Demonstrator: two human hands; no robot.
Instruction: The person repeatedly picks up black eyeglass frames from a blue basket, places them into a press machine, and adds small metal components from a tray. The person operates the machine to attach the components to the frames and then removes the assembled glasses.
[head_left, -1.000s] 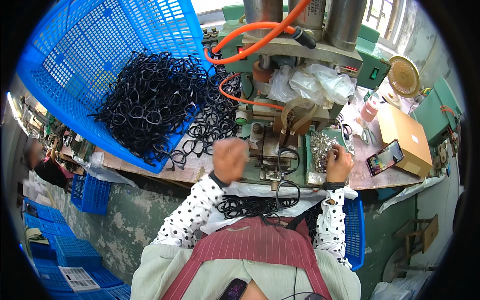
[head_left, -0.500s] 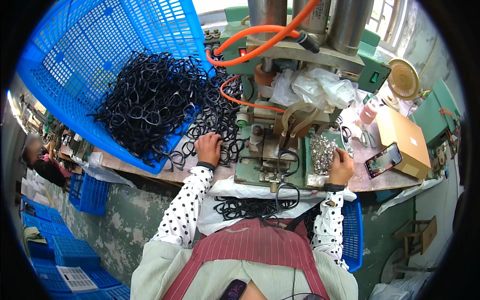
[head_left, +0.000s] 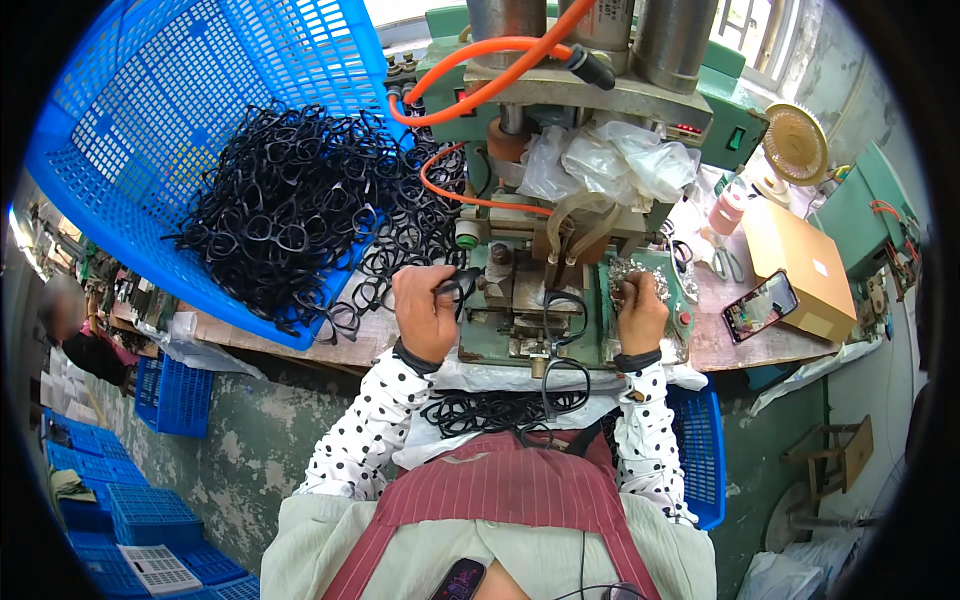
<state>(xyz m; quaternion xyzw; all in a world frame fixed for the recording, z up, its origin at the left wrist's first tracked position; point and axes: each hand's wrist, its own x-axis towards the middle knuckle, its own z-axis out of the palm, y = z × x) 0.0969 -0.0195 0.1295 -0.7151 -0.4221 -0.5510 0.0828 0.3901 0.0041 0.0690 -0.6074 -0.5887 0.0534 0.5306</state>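
My left hand (head_left: 424,312) grips a black spectacle frame (head_left: 456,287) just left of the green press machine (head_left: 560,250). My right hand (head_left: 638,308) rests in a tray of small shiny metal parts (head_left: 628,272) on the machine's right side, fingers curled into them. A black frame (head_left: 563,312) sits on the machine's work bed between my hands. A heap of black frames (head_left: 290,210) spills out of a tilted blue basket (head_left: 160,120). More black frames (head_left: 490,412) lie on the white sheet in my lap.
An orange hose (head_left: 480,70) loops over the machine, with crumpled clear plastic (head_left: 610,160) on it. A cardboard box (head_left: 795,265), a phone (head_left: 760,305), scissors (head_left: 725,262) and a small fan (head_left: 795,145) lie right. Blue crates (head_left: 150,500) stand on the floor left.
My left hand went out to the loose frames beside the basket, took one and brought it back toward the machine. My right hand stayed at the tray of metal parts.
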